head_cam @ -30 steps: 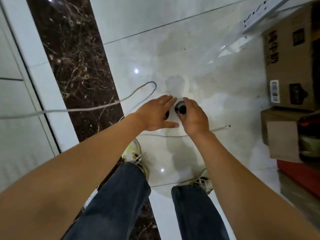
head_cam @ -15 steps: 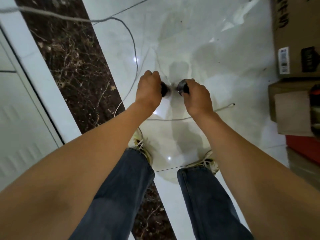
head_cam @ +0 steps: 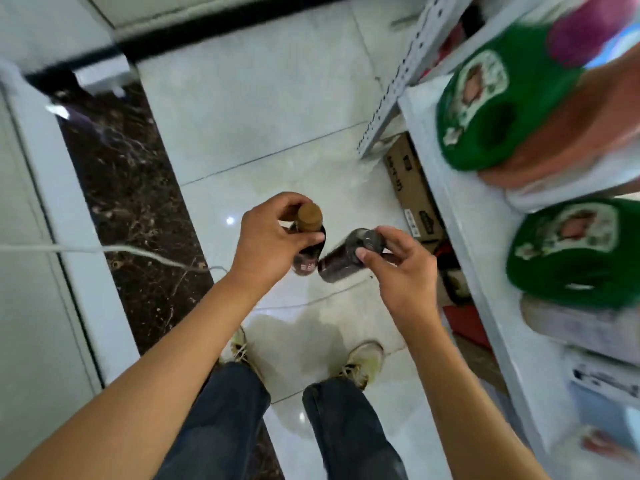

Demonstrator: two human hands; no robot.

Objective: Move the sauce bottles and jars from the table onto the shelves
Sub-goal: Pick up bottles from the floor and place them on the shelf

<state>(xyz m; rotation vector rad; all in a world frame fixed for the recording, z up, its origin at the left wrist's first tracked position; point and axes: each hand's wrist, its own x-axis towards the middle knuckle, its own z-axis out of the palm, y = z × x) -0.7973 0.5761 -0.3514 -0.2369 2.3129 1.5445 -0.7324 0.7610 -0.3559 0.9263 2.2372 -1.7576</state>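
my left hand (head_cam: pixel 268 233) grips a brown-capped sauce bottle (head_cam: pixel 306 242) at the neck; my right hand (head_cam: pixel 403 263) pinches a tilted dark-capped sauce bottle (head_cam: pixel 349 254) beside it. they look like heavy, slippery glass, so i'd grip lower.

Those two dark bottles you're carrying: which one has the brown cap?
The bottle in the left hand: its brown cap points up at the camera. The bottle in the right hand is tilted, with a dark cap.

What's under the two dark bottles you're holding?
Shiny white tiled floor and a thin white cable. The dark bottles and both hands cover the floor right beneath.
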